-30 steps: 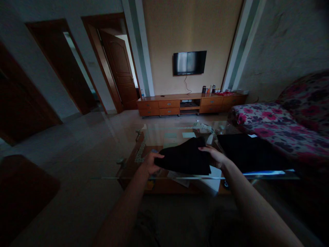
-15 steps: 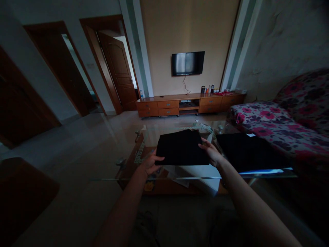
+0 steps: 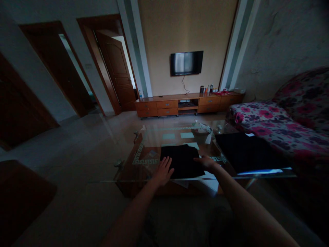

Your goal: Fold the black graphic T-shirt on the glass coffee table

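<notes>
From the head view I see 1 folded black cloth (image 3: 183, 160) lying flat on the glass worktop (image 3: 154, 137), just below centre of frame. My left hand (image 3: 163, 169) lies open and flat, fingers spread, on the cloth's edge at 8 o'clock. My right hand (image 3: 206, 162) lies open, palm down, on its edge at 3 o'clock. A second dark cloth (image 3: 244, 154) is spread on the worktop at 3 o'clock of the first, apart from it. At 12 o'clock a television (image 3: 186, 62) hangs above a low wooden cabinet (image 3: 187, 104). A floral sofa (image 3: 282, 123) stands at 2 o'clock.
</notes>
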A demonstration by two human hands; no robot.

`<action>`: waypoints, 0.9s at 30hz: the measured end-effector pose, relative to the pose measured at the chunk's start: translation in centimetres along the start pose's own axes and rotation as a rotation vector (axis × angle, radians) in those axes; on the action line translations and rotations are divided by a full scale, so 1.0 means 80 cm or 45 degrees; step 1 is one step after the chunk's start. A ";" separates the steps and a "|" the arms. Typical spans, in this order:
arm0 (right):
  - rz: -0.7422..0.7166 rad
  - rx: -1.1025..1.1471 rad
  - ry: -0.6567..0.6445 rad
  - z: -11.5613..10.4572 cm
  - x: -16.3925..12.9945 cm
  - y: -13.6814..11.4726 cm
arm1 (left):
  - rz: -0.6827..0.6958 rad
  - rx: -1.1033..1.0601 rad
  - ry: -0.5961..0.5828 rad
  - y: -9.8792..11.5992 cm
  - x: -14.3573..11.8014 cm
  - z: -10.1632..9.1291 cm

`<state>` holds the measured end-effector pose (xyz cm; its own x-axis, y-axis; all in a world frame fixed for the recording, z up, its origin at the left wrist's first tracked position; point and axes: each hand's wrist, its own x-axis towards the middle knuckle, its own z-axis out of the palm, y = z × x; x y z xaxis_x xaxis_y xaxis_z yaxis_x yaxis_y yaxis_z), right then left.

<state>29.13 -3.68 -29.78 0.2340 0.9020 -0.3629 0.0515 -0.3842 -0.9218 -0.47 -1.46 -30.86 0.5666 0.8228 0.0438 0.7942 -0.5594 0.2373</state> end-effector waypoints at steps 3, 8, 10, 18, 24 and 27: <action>-0.121 0.044 -0.101 0.001 -0.008 -0.006 | 0.000 0.090 -0.039 0.007 -0.003 0.014; -0.165 -0.160 -0.307 -0.007 -0.009 -0.014 | -0.021 -0.069 -0.178 0.020 -0.007 -0.005; -0.103 -0.266 -0.256 -0.011 -0.007 -0.018 | 0.002 -0.234 -0.242 0.032 -0.011 -0.029; -0.226 -0.023 -0.186 -0.031 -0.043 -0.069 | 0.027 -0.518 0.083 0.064 -0.059 -0.110; -0.183 -0.069 -0.158 -0.063 -0.077 -0.149 | -0.099 -0.130 -0.120 0.052 -0.063 -0.109; -0.307 -0.226 -0.118 -0.097 -0.097 -0.216 | -0.028 -0.147 -0.169 0.054 -0.058 -0.103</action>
<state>33.94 -5.60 -10.00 0.1050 0.9823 -0.1550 0.2652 -0.1779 -0.9476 -1.50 -6.87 -22.01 0.5795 0.8101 -0.0889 0.7803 -0.5201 0.3474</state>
